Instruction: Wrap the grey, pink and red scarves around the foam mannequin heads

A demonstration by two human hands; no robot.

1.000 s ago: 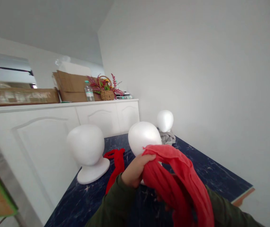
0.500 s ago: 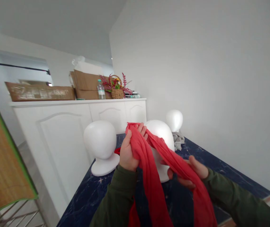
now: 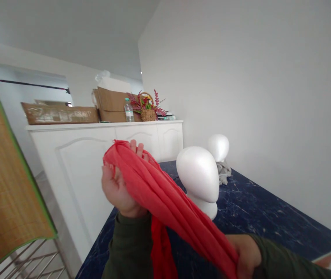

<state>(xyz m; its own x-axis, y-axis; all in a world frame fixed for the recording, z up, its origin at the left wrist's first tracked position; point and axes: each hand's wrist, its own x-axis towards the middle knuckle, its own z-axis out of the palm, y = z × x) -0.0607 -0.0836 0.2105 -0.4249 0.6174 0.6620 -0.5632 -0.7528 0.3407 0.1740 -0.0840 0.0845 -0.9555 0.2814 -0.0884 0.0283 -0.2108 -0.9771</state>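
The left hand (image 3: pixel 122 193) is raised, palm toward the camera, fingers loosely curled around the upper end of a coral-red scarf (image 3: pixel 165 197). The right hand (image 3: pixel 247 254), lower and to the side, grips its other visible stretch; its fingertips are hidden. Half a second ago the scarf hung in two strands; now it runs as one band between the hands. A darker red cloth (image 3: pixel 162 248) lies below the left fingers, a white foam head (image 3: pixel 198 174) beyond the scarf. Farther off, the bottle's label (image 3: pixel 129 114) is too small to read.
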